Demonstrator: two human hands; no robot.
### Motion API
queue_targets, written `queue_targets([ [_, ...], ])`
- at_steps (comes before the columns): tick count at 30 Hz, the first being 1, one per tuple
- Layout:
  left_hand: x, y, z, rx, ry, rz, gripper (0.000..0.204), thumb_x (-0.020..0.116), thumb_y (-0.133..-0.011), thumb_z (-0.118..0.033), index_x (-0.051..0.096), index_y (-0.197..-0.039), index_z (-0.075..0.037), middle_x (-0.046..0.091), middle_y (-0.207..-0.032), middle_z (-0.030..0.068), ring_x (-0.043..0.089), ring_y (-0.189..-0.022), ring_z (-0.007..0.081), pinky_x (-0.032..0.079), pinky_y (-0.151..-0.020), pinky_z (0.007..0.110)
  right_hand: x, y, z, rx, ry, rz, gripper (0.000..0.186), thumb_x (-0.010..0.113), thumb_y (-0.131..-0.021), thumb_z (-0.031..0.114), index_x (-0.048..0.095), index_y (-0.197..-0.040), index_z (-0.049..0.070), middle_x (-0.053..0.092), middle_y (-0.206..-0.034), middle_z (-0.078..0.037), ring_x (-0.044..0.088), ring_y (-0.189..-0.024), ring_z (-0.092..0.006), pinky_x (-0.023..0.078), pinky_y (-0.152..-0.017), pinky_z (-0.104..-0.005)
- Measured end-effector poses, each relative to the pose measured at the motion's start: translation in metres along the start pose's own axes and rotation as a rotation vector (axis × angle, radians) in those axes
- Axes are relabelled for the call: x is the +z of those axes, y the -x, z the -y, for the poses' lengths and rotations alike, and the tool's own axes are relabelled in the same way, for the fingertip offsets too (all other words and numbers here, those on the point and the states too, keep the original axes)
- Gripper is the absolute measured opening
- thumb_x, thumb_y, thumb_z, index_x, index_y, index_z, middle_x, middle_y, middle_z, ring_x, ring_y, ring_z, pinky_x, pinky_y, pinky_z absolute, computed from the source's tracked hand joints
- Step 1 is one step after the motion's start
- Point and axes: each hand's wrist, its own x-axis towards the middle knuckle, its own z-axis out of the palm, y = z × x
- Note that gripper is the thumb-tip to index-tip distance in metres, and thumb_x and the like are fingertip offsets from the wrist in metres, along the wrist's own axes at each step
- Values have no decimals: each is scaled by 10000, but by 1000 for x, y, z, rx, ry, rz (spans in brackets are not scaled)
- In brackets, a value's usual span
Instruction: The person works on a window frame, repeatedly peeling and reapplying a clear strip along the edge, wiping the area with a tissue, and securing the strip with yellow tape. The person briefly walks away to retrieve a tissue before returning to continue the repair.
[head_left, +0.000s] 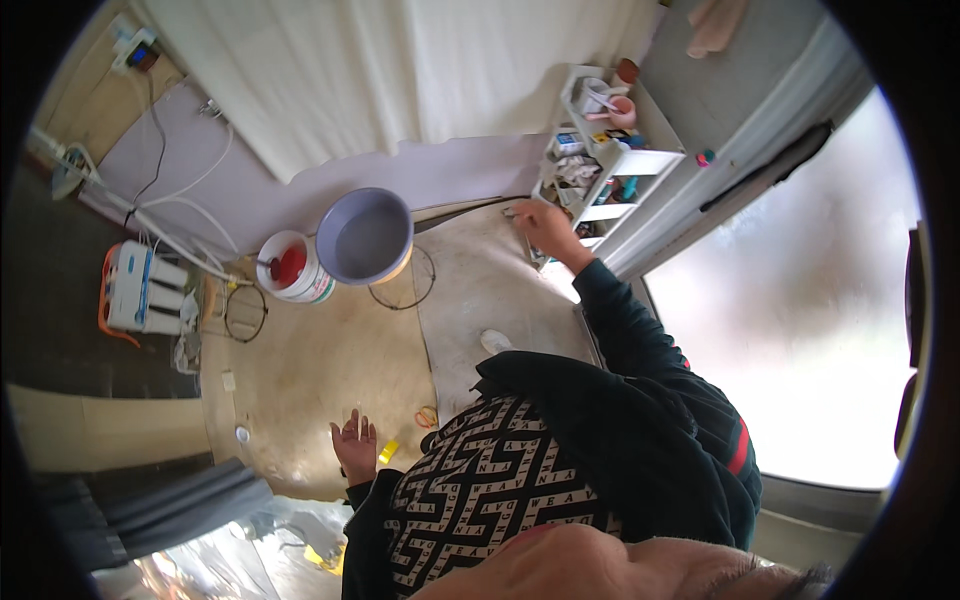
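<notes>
My right hand (546, 230) reaches out in front of the white rolling shelf (636, 160). Its fingers are drawn together, and a small greyish bit shows at the fingertips, too small to name. Low in the view my left hand (355, 447) hangs with its palm up and fingers apart, holding nothing. On the floor close to it lie a small yellow object (388, 451) and orange-handled scissors (427, 416). The shelf carries a pink cup (621, 112), a white pitcher (592, 97) and several bottles and cloths.
A purple-grey basin (365, 235) sits beside a white bucket (300, 280) with something red inside. Farther left stands a white filter unit (145, 288) with hoses. A cream curtain (380, 70) hangs at the back; a frosted glass door (790, 300) is on the right.
</notes>
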Motion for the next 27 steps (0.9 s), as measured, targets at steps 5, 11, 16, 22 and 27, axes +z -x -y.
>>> queue_targets([
  [5,58,-23,2,24,-99,132,466,515,-999,-523,704,-874,-116,681,-1253,-1,560,-1130,198,412,-1023,380,-123,-20,-53,137,86,-395,221,683,-873,136,716,-1076,56,711,-1038,-165,673,-976,-372,530,-860,-409],
  [11,98,-37,23,23,-89,92,447,521,-1001,-504,706,-875,-117,687,-1235,3,562,-1124,202,408,-1030,383,-245,-66,-111,221,280,-698,152,681,-883,147,738,-991,57,731,-936,-143,719,-830,-278,553,-738,-350],
  [16,138,-54,50,-15,-41,23,439,524,-1002,-497,706,-885,-115,689,-1233,9,565,-1120,203,415,-1023,386,-281,-111,-145,209,333,-757,127,700,-874,165,742,-934,62,728,-864,-131,710,-763,-248,548,-706,-327],
  [22,194,-65,74,111,-53,21,461,534,-999,-508,707,-921,-89,678,-1253,15,555,-1125,215,407,-1032,400,-292,-179,-173,201,200,-833,156,673,-899,192,742,-984,80,729,-826,-114,715,-765,-230,541,-721,-308],
  [27,207,-58,96,116,-29,-95,481,555,-981,-535,707,-914,-83,672,-1256,8,523,-1170,226,388,-1051,406,-269,-208,-186,170,104,-720,191,628,-930,226,722,-1005,78,726,-855,-147,717,-792,-291,545,-737,-351],
])
